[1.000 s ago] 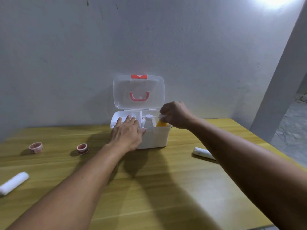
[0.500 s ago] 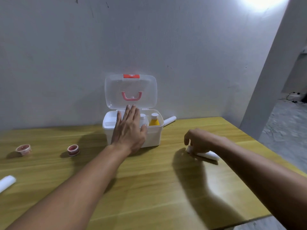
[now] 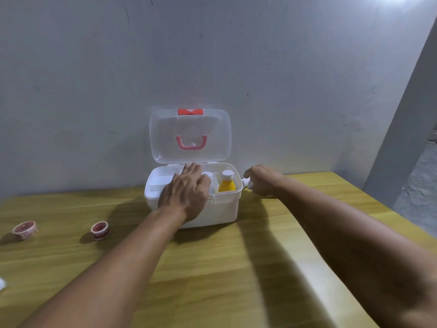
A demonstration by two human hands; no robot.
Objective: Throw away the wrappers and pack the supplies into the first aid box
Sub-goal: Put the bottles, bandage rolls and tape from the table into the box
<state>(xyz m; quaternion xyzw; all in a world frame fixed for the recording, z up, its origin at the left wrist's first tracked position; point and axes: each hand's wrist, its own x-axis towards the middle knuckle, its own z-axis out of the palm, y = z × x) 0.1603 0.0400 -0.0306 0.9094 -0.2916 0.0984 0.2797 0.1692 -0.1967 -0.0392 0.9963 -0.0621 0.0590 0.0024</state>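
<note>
Two arms outstretched: left hand (image 3: 186, 192) flat on first aid box (image 3: 222, 207), right hand (image 3: 263, 181) fingers curled around white roll (image 3: 247, 183).

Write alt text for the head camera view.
A left hand rests on an open white first aid box holding a yellow bottle, while the right hand grips a white tube beside it; two tape rolls lie left.

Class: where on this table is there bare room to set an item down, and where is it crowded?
Bare: wooden table between both forearms, before the first aid box. Crowded: box's right end, by the right hand.
</note>
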